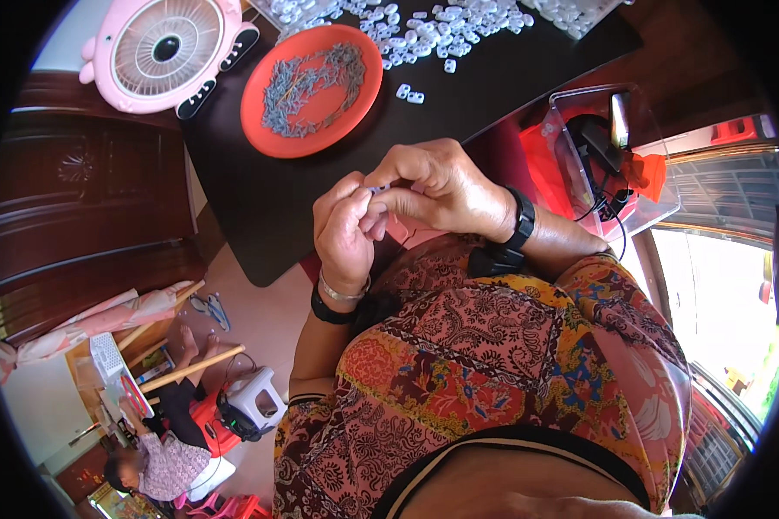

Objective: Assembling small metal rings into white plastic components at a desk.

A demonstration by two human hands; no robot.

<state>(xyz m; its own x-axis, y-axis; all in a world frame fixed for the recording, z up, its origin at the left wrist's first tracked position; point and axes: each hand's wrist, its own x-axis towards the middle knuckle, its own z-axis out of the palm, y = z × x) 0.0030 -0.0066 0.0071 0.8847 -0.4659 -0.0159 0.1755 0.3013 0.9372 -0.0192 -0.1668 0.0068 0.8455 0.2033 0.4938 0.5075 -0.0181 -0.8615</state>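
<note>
My left hand (344, 232) and my right hand (437, 189) meet over the near edge of the dark table (459, 108), fingertips pinched together. Between them shows a sliver of a small white plastic piece (377, 189); the fingers cover most of it. Beyond my hands lies an orange-red plate (264, 143) bearing many small grey slender pieces (290, 104). Two small white plastic pieces with dark holes (410, 94) lie to the right of the plate. A large scatter of similar white pieces (446, 30) spreads across the far part of the table.
A pink fan (166, 48) stands at the far left. To the right is a clear plastic box (571, 156) with black cables and orange-red items. At lower left, another person (173, 458) sits near a grey-and-white stool (255, 402). A bright doorway opens at right.
</note>
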